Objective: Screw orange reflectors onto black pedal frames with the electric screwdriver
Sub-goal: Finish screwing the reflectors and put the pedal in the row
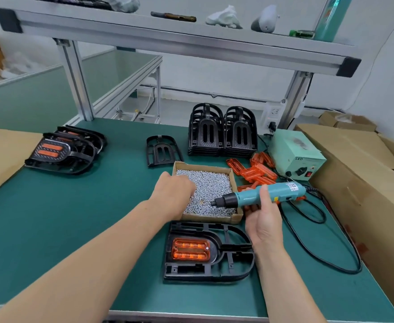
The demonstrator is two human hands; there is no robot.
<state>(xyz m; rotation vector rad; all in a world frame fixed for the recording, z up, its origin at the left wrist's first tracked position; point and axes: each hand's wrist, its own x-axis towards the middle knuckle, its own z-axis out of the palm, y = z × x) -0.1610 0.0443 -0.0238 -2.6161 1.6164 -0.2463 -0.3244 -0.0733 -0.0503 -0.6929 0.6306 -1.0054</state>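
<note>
— Over the screw box (235, 170), the left hand (175, 193) is dipping into the screws (212, 183); whether it is pinching one, I cannot tell.
— And the right hand (264, 220)?
— Gripping the electric screwdriver (268, 194), bit pointing over the box. On the box's near side, the orange reflector (190, 249) is sitting in the black pedal frame (214, 269).
— Risk?
— A loosely seated screw could be dropping off the bit.

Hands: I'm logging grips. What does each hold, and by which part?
Right hand grips the electric screwdriver around its mid-body. Left hand reaches into the screw box; its hold cannot be told.
</note>
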